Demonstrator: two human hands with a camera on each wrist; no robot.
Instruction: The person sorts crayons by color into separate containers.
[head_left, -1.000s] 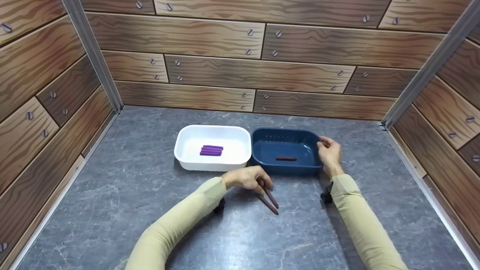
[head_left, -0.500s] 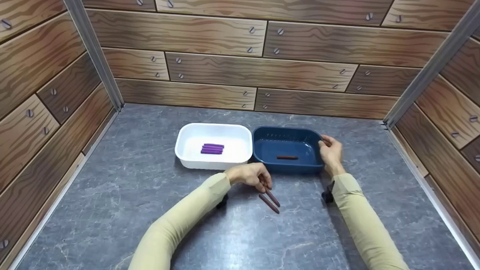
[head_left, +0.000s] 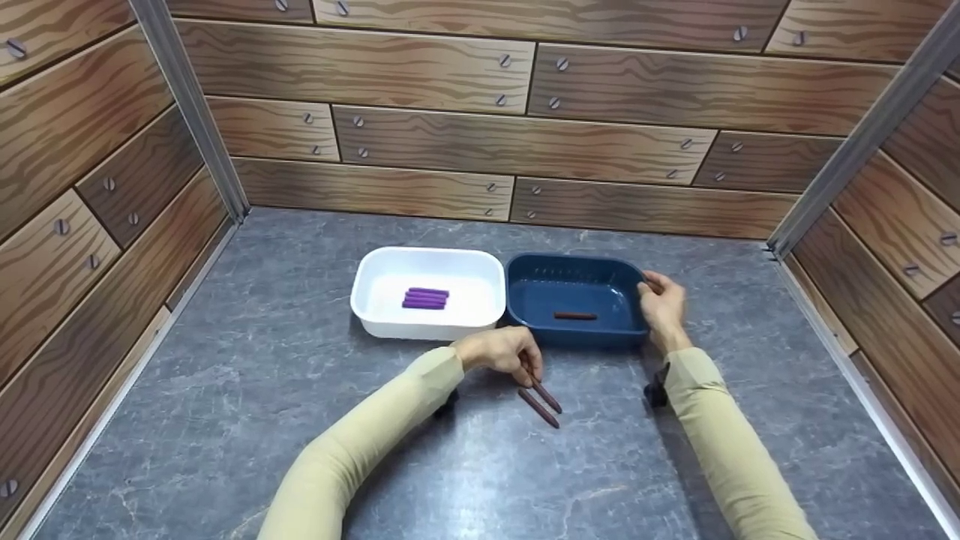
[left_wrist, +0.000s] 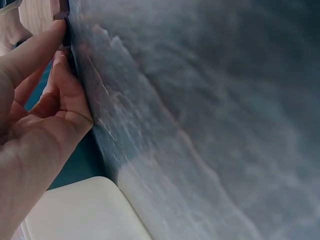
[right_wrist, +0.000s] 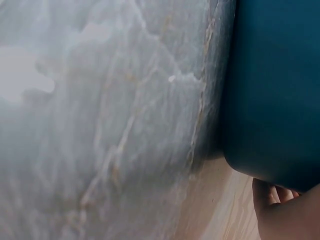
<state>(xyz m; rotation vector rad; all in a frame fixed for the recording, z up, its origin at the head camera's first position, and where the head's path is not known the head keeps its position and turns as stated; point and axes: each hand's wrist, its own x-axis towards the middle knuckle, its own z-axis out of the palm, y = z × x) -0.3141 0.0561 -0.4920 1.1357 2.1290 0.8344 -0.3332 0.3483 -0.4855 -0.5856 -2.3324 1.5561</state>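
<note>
My left hand (head_left: 502, 354) pinches the near end of a slim brown stick (head_left: 547, 397), which slants along the grey tabletop. Close beside it lies a second brown stick (head_left: 538, 408), apart from the fingers. In the left wrist view, thumb and fingertips of the left hand (left_wrist: 45, 100) come together low over the table. My right hand (head_left: 661, 309) grips the right rim of a dark blue tub (head_left: 577, 339), thumb on the rim. One brown stick (head_left: 575, 316) lies flat inside that tub. The right wrist view shows the tub's blue wall (right_wrist: 280, 90) and part of the right hand (right_wrist: 287, 212).
Left of the blue tub, touching or nearly so, stands a white tub (head_left: 427, 330) with several purple sticks (head_left: 426, 299) in a row. Wood-patterned walls (head_left: 420, 135) with metal corner posts enclose the grey table (head_left: 247, 375) at the back and sides.
The left hand's fingers have drawn off the nearer brown stick, which now lies apart from them. The right hand keeps its hold on the blue tub.
</note>
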